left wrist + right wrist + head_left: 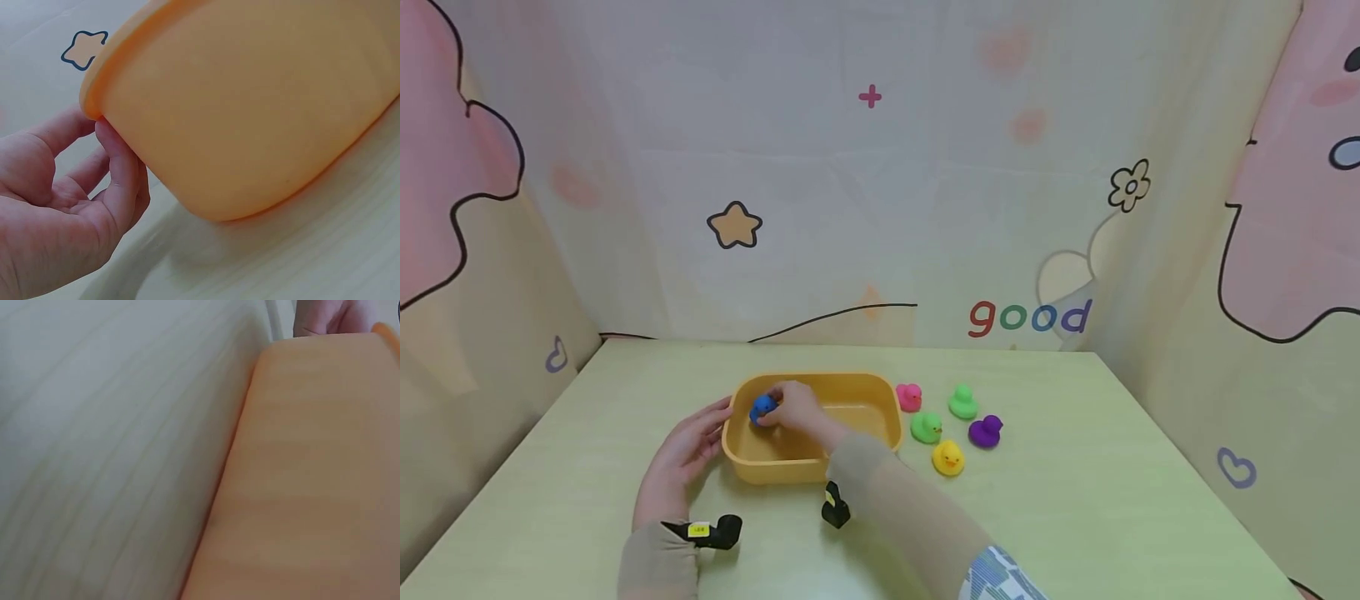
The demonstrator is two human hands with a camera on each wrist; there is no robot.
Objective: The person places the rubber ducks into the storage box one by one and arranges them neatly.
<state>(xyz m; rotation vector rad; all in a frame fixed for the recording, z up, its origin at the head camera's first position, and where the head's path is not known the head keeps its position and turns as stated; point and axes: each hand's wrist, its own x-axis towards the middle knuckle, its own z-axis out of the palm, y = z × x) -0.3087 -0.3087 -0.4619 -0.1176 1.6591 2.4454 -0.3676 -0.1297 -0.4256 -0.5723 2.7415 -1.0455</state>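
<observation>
A yellow plastic basin (820, 473) stands on the table, its long side toward me. Inside its left end, my right hand (801, 410) pinches a small blue toy duck (763, 407) between thumb and fingers. My left hand (691, 446) is at the basin's left end. In the left wrist view, the left hand (81, 187) has its fingertips against the outer wall, right under the rim (94, 94). The right wrist view is filled mostly by the basin's outer side (300, 475); the right hand and the duck are out of its sight, and some left-hand fingers (334, 315) show at the top.
Right of the basin sit several toy ducks: a pink one (909, 397) near the rim, two green ones (962, 402), a purple one (985, 432) and a yellow one (949, 458). A printed backdrop (850, 250) encloses the pale table (1075, 517) at back and sides.
</observation>
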